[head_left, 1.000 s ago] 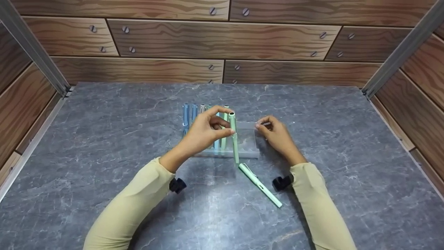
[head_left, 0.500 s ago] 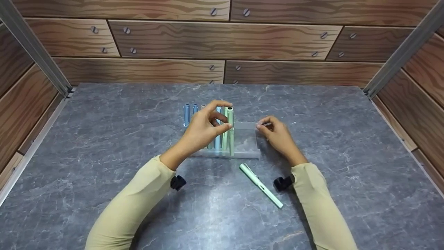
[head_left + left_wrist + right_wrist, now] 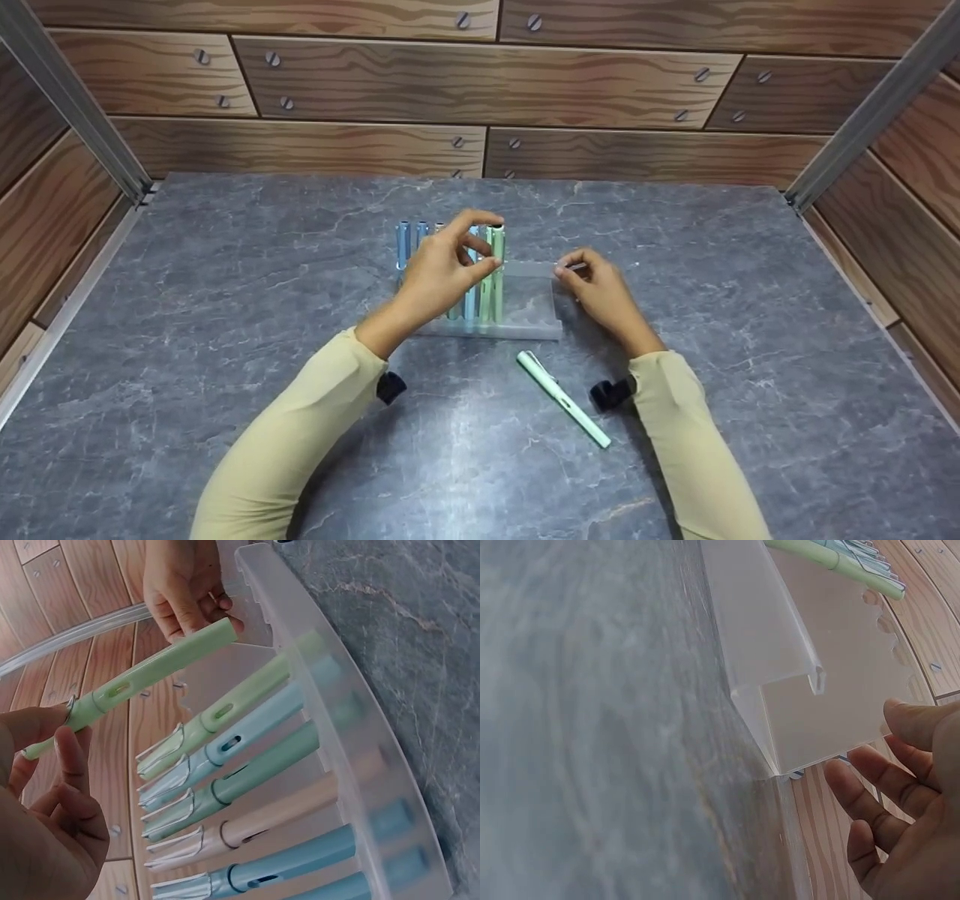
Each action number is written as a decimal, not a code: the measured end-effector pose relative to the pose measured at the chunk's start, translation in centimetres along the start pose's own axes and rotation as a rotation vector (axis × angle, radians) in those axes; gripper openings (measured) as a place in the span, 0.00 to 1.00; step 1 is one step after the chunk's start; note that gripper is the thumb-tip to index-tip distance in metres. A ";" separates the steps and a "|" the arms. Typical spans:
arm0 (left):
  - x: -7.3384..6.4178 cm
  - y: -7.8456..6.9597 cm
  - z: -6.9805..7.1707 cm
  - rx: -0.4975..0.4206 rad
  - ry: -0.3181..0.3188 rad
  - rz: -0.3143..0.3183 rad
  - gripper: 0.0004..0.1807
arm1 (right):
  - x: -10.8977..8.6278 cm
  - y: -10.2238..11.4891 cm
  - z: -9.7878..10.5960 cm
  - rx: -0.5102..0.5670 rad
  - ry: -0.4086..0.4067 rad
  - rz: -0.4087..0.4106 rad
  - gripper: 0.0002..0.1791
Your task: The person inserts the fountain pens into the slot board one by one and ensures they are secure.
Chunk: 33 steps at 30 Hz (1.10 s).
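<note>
My left hand (image 3: 442,274) pinches a light green pen (image 3: 161,664) between thumb and fingers near its clip end, a forefinger over the top in the head view. The pen stands upright in front of a clear plastic pen rack (image 3: 531,300); in the left wrist view its lower end is apart from the rack's front lip (image 3: 330,630). Several capped pens line the rack, among them a light blue pen (image 3: 259,720) and a beige pen (image 3: 281,810). With thumb and forefinger, my right hand (image 3: 596,289) holds the right edge of the rack's back panel (image 3: 840,697).
Another light green pen (image 3: 564,401) lies slanted on the grey marbled table (image 3: 300,450), in front of the rack and left of the right forearm. A wood-patterned wall (image 3: 480,86) closes off the back, with metal posts at both rear corners.
My left hand has carried the light green pen up and back, from in front of the rack's lip to beside the row of pens, straightening it. The right hand has stayed at the rack's edge.
</note>
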<state>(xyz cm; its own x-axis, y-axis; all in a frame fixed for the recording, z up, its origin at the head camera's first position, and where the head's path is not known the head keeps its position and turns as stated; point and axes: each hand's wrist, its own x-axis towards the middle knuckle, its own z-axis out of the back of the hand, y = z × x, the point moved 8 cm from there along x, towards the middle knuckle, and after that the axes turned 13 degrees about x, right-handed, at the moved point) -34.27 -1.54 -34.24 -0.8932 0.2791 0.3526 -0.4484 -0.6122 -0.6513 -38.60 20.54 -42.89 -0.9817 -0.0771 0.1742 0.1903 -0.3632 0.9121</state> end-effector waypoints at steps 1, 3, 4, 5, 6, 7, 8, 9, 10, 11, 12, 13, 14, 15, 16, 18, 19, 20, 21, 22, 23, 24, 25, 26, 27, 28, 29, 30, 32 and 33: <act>0.1 0.0 -0.1 0.009 -0.002 0.003 0.23 | 0.0 0.0 0.0 0.007 -0.001 -0.005 0.10; 0.3 0.0 -0.4 0.034 -0.004 0.005 0.22 | 0.0 -0.1 0.0 0.013 0.001 -0.007 0.10; 0.4 0.0 -0.5 0.046 -0.006 0.008 0.23 | 0.0 -0.2 0.0 0.013 0.002 -0.009 0.10; 0.5 0.0 -0.7 0.055 -0.007 0.011 0.22 | 0.0 -0.2 0.0 0.016 0.004 -0.011 0.10; 0.6 0.0 -0.8 0.062 -0.007 0.011 0.22 | 0.0 -0.2 -0.1 0.021 0.005 -0.014 0.10; 0.6 -0.1 -0.9 0.068 -0.008 0.010 0.22 | 0.0 -0.2 -0.1 0.025 0.005 -0.016 0.10; 0.7 -0.1 -1.1 0.074 -0.009 0.006 0.22 | 0.0 -0.2 0.0 0.027 0.004 -0.017 0.10; 0.8 -0.2 -1.2 0.077 -0.009 0.001 0.22 | 0.0 -0.1 0.0 0.027 0.003 -0.018 0.10; 0.8 -0.2 -1.3 0.080 -0.010 -0.005 0.22 | 0.0 -0.1 0.0 0.027 0.002 -0.018 0.10; 0.9 -0.2 -1.5 0.085 -0.010 -0.011 0.21 | 0.0 -0.1 0.0 0.029 0.001 -0.020 0.10; 0.9 -0.2 -1.6 0.092 -0.011 -0.015 0.21 | 0.0 -0.1 0.0 0.027 0.002 -0.020 0.10; 0.9 -0.1 -1.7 0.100 -0.012 -0.018 0.21 | 0.0 -0.1 0.0 0.024 0.003 -0.021 0.10; 1.0 -0.1 -1.9 0.108 -0.013 -0.018 0.21 | 0.0 -0.1 0.0 0.022 0.004 -0.021 0.10; 1.0 0.0 -2.0 0.115 -0.014 -0.019 0.21 | 0.0 -0.1 0.0 0.020 0.005 -0.019 0.09; 1.0 0.0 -2.0 0.121 -0.014 -0.019 0.21 | 0.0 -0.1 0.0 0.020 0.004 -0.020 0.09; 1.1 0.1 -2.2 0.127 -0.015 -0.016 0.21 | 0.0 0.0 0.0 0.017 0.002 -0.015 0.09; 1.1 0.1 -2.2 0.129 -0.015 -0.014 0.21 | 0.0 0.0 0.1 0.015 0.000 -0.013 0.09; 1.1 0.1 -2.2 0.130 -0.015 -0.013 0.21 | 0.0 0.0 0.1 0.015 -0.002 -0.009 0.09; 1.2 0.2 -2.2 0.131 -0.016 -0.014 0.21 | 0.0 0.1 0.1 0.016 -0.004 -0.007 0.09; 1.2 0.2 -2.3 0.133 -0.015 -0.012 0.21 | 0.0 0.1 0.1 0.017 -0.004 -0.007 0.09; 1.2 0.3 -2.3 0.136 -0.015 -0.011 0.21 | 0.0 0.1 0.1 0.018 -0.003 -0.006 0.09; 1.2 0.3 -2.3 0.139 -0.013 -0.009 0.21 | 0.0 0.1 0.0 0.021 -0.001 -0.007 0.09; 1.2 0.4 -2.4 0.142 -0.011 -0.008 0.21 | 0.0 0.0 0.0 0.026 0.001 -0.009 0.09; 1.1 0.4 -2.4 0.148 -0.009 -0.007 0.21 | 0.0 0.0 0.0 0.030 0.003 -0.010 0.10; 1.1 0.5 -2.4 0.151 -0.007 -0.006 0.21 | 0.0 0.0 -0.1 0.034 0.005 -0.011 0.10; 1.1 0.5 -2.5 0.156 -0.003 -0.004 0.21 | 0.0 0.0 -0.1 0.038 0.006 -0.012 0.10; 1.1 0.6 -2.5 0.158 0.000 -0.004 0.21 | 0.0 -0.1 -0.1 0.041 0.007 -0.013 0.10; 1.1 0.6 -2.6 0.159 0.003 -0.004 0.21 | 0.0 -0.1 -0.1 0.043 0.006 -0.014 0.10; 1.1 0.7 -2.6 0.163 0.010 -0.002 0.21 | 0.1 -0.1 -0.1 0.043 0.004 -0.014 0.09; 1.0 0.7 -2.7 0.164 0.012 -0.001 0.21 | 0.1 -0.1 0.0 0.042 0.003 -0.014 0.09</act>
<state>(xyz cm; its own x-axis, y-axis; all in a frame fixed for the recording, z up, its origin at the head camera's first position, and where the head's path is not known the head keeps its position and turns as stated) -35.62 0.28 -36.13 -0.8937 0.2880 0.3439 -0.4382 -0.7246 -0.5320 -38.70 20.55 -43.03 -0.9842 -0.0754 0.1600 0.1760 -0.3249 0.9292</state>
